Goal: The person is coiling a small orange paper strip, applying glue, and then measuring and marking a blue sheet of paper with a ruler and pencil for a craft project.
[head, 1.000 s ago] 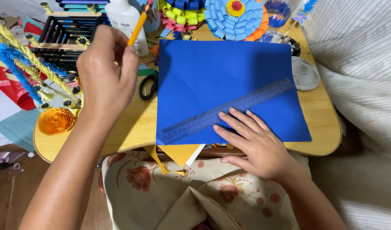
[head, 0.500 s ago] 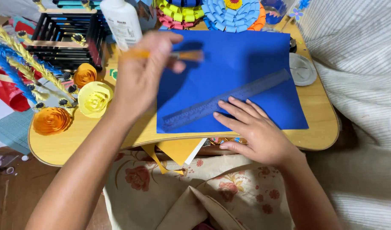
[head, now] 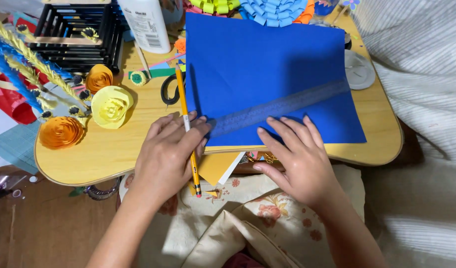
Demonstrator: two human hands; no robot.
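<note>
Smooth blue paper (head: 267, 64), square-ish, lies flat at top center of the frame on a round-edged wood tabletop (head: 99, 154). A see-thru plastic ruler (head: 280, 106) slants across it. Left hand (head: 168, 156) is closed around a thin yellow pencil (head: 187, 126) w/ its tip at the paper's left edge. Right hand (head: 297, 156) is flat, fingers spread, pressing the ruler & paper. At left: 3 curly paper flowers, 1 yellow (head: 111, 105), 2 orange. Black wire basket (head: 71, 32) upper left. Striped white cloth (head: 417, 74) at right.
</note>
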